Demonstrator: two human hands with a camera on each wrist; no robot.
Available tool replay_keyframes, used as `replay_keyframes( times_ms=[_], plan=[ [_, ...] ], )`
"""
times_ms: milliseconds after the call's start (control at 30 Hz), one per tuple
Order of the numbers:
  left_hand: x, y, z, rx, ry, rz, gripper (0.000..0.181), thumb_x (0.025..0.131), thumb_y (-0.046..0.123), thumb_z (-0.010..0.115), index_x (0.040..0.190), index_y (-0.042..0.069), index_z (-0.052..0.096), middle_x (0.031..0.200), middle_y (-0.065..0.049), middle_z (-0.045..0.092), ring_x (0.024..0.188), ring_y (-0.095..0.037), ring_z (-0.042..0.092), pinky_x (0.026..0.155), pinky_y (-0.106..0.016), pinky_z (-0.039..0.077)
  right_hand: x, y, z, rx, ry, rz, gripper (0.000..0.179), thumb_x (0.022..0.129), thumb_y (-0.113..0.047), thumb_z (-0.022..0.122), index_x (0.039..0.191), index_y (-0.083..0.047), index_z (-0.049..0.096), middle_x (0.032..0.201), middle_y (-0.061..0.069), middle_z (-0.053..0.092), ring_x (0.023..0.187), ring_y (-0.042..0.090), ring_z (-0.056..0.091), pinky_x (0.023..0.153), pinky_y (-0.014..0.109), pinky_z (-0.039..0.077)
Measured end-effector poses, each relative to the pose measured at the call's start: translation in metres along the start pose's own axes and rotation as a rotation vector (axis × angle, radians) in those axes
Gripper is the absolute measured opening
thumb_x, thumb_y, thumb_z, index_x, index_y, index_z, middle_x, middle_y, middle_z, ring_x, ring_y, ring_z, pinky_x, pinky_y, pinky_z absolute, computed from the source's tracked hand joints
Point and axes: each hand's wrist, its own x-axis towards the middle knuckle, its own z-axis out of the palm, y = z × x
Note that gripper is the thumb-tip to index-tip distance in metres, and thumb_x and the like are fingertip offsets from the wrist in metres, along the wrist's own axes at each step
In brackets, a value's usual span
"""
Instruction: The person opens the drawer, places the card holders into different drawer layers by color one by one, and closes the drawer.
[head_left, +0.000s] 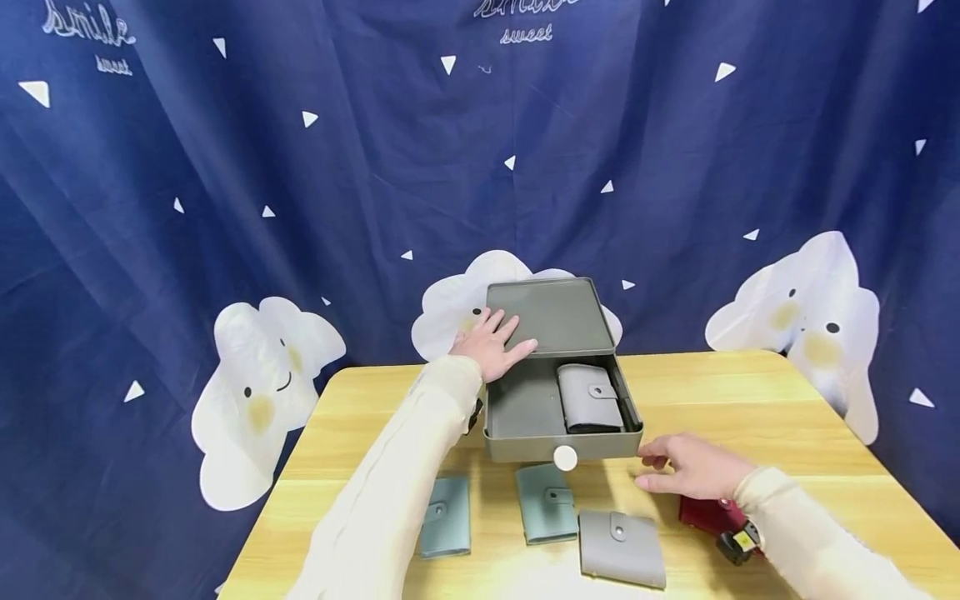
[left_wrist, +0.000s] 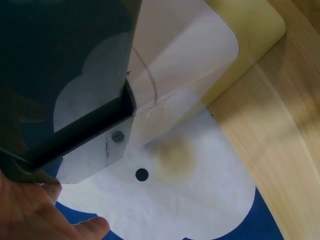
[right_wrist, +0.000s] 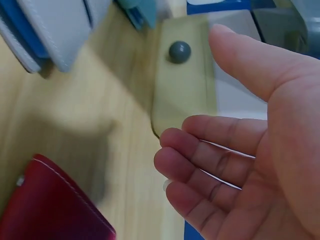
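"Cream sleeve closest to the lens, slanting up from the bottom. Where's its hand?"

"That left hand lies on the raised lid of the box, at the left edge, fingers spread and fairly straight, thumb stretched rightward."

"And the right hand?"

"Loosely bent fingers, thumb well apart from them, nothing in the grasp. It hangs just beside the box's front right corner; I can't tell whether a fingertip touches."

"Wallets?"

"One narrow grey wallet sits in the box, on the right. On the table lie a wide grey wallet, a pale green wallet, a pale blue wallet and, partly beneath the right wrist, a red wallet."
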Motion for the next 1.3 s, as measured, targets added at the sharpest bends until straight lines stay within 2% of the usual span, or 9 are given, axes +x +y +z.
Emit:
replay_keyframes(
  times_ms=[133,300,500,900,1133,1300],
  plan=[
    [-0.001,0.000,-0.001,0.006,-0.001,0.002,0.080,0.088,0.079,0.019,0.153,0.032,0.024,0.160,0.003,0.015,0.147,-0.020,0.002,0.111,-0.059,0.019,-0.002,-0.006,0.007,0.015,-0.033,0.014,0.059,0.087,-0.047,0.068,0.113,0.006,0.065,0.099,0.006,0.070,0.086,0.014,0.064,0.073,0.034,0.054],
    [-0.001,0.000,-0.001,0.005,0.000,-0.001,0.080,0.087,0.079,0.019,0.153,0.033,0.024,0.160,0.004,0.014,0.147,-0.019,0.002,0.111,-0.059,0.020,-0.005,-0.013,0.014,0.004,-0.058,-0.011,0.062,0.084,-0.051,0.069,0.114,0.004,0.065,0.103,0.008,0.069,0.091,0.017,0.065,0.078,0.036,0.053],
    [-0.002,0.000,0.000,-0.007,0.003,0.006,0.081,0.087,0.079,0.018,0.153,0.032,0.024,0.160,0.003,0.014,0.147,-0.020,0.001,0.111,-0.059,0.019,-0.008,-0.017,0.026,-0.011,-0.076,-0.028,0.067,0.082,-0.057,0.068,0.112,0.003,0.066,0.102,0.005,0.068,0.091,0.013,0.062,0.078,0.035,0.052],
    [0.000,0.001,0.001,-0.010,0.005,-0.005,0.082,0.086,0.080,0.018,0.153,0.033,0.023,0.160,0.004,0.013,0.147,-0.018,0.000,0.111,-0.058,0.018,-0.007,-0.017,0.043,0.092,-0.172,-0.065,0.056,0.081,-0.052,0.071,0.108,-0.003,0.068,0.099,-0.005,0.065,0.088,0.005,0.058,0.075,0.030,0.052],
    [-0.002,0.001,-0.001,-0.006,0.005,-0.006,0.082,0.087,0.080,0.017,0.153,0.032,0.023,0.160,0.003,0.013,0.147,-0.019,0.001,0.111,-0.059,0.018,-0.004,-0.024,0.050,0.099,-0.178,-0.084,0.053,0.078,-0.053,0.074,0.104,-0.007,0.067,0.094,-0.015,0.060,0.082,0.000,0.053,0.071,0.026,0.050],
    [-0.004,0.002,-0.002,-0.007,-0.004,-0.009,0.082,0.087,0.080,0.017,0.153,0.033,0.022,0.161,0.004,0.012,0.147,-0.018,0.000,0.111,-0.058,0.018,-0.003,-0.027,0.051,0.090,-0.180,-0.067,0.052,0.075,-0.054,0.076,0.100,-0.009,0.066,0.089,-0.018,0.057,0.078,-0.001,0.050,0.069,0.026,0.048]
  ],
)
